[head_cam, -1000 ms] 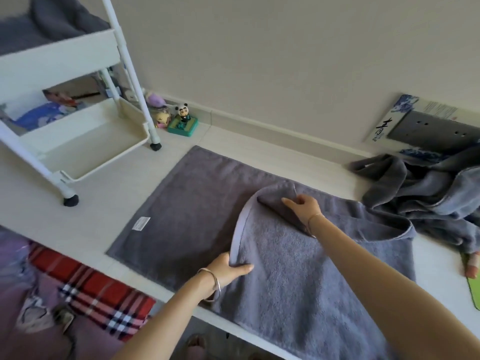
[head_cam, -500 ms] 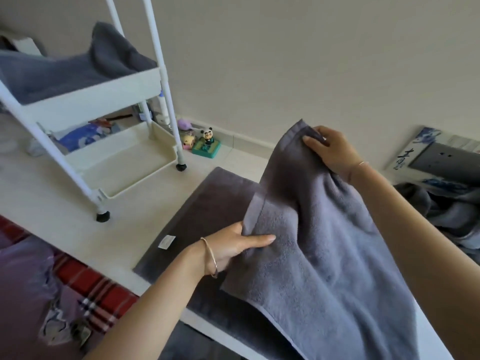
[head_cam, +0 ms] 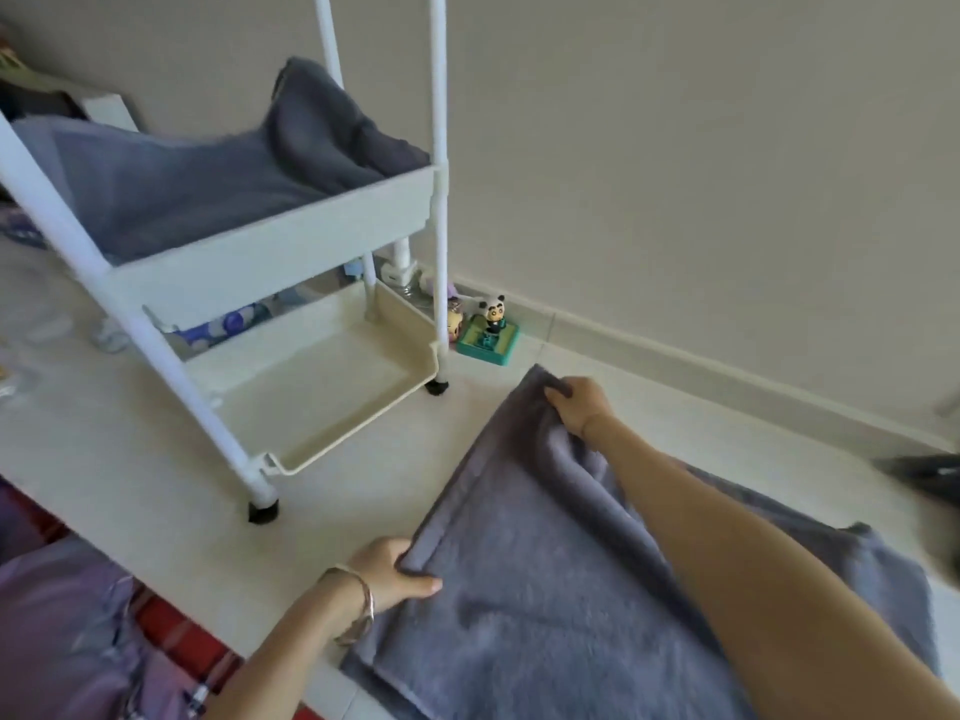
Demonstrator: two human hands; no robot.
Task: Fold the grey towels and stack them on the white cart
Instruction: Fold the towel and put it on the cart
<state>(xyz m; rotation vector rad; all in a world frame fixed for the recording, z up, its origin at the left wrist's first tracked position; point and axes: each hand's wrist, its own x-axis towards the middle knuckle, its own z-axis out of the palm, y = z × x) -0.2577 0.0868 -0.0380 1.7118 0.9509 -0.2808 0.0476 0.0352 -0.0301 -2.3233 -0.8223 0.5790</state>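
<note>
A grey towel [head_cam: 545,605] lies on the pale floor [head_cam: 130,449], doubled over so that its left edge forms a straight hemmed border running from near to far. Both hands hold that border. The left hand [head_cam: 389,571] pinches the near corner, thumb lying on top of the cloth and fingers tucked beneath; a thin bangle [head_cam: 358,605] sits at its wrist. The right hand [head_cam: 582,407] grips the far corner, fingers curled over the cloth, which bunches into a ridge just behind the wrist. The right forearm crosses above the towel's middle.

The white cart [head_cam: 270,262] stands to the left of the towel, apart from it, on black feet. Its upper tray carries grey towels already placed [head_cam: 208,189], one end heaped higher against the rear post. The lower tray [head_cam: 311,387] shows a bare cream base.

Against the wall skirting, just behind the cart's right rear leg, stand a small panda figure on a green base [head_cam: 491,330] and a second small figurine [head_cam: 454,324] beside it. A red checked fabric [head_cam: 176,631] and purple cloth [head_cam: 62,641] lie at the near left. A dark object at the right edge is too blurred to identify.
</note>
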